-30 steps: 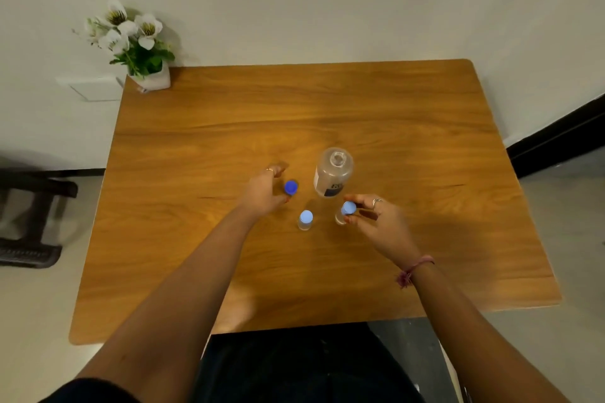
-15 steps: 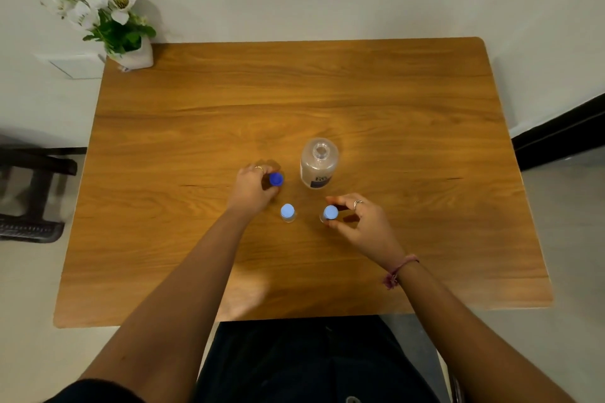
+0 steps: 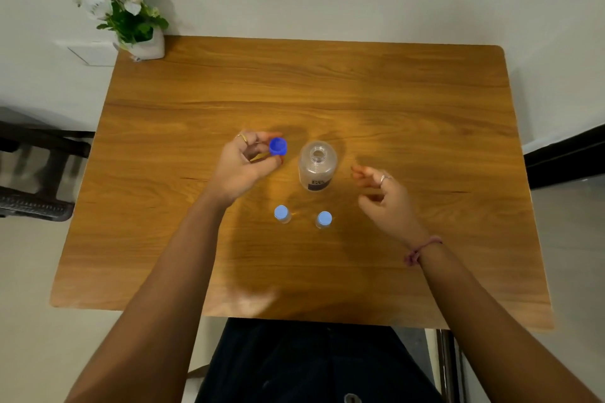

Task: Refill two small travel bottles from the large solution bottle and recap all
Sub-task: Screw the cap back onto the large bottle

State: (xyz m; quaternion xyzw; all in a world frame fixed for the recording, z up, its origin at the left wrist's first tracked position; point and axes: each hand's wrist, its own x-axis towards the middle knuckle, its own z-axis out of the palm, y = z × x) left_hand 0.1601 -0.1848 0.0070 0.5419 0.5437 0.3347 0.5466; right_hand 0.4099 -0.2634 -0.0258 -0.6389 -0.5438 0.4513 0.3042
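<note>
Left hand (image 3: 244, 163) fingers (image 3: 258, 137) pinched on dark blue cap (image 3: 278, 146); right hand (image 3: 388, 196) fingers loosely apart, empty, just right of large bottle (image 3: 317, 165). Large bottle upright mid-surface (image 3: 425, 108), neck open; looks like light, slick plastic, best gripped round the body. Two small travel bottles (image 3: 282, 214) (image 3: 323, 219) capped, near the front. Count: one large, two small, three caps.

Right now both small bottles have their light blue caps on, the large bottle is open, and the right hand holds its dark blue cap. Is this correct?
Not quite: the head view shows the dark blue cap in the left hand; the right hand is empty. Both small bottles are capped and the large bottle is open.
</note>
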